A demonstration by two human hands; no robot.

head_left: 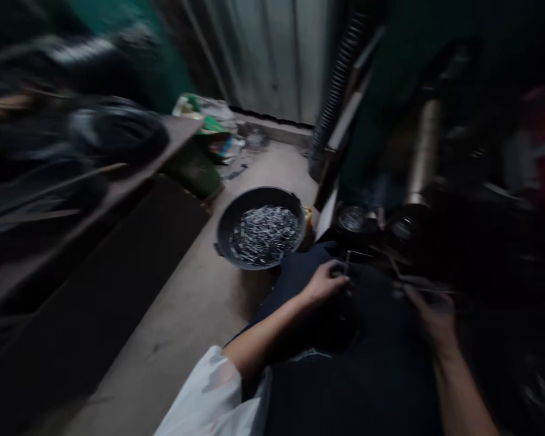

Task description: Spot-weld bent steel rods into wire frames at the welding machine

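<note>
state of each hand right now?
Left hand: closed, apparently holding a thin bent wire.
Right hand: partly curled; too dark and blurred to tell what it holds.

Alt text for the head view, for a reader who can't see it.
The left hand pinches a thin bent piece above a dark-clothed lap; the right hand is alongside, its grip too blurred to read. Ahead and to the left, a round basin holds many thin, shiny pieces.

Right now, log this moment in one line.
left hand: at wire, grip unclear | right hand: grip blurred | basin: holds metal pieces
</note>
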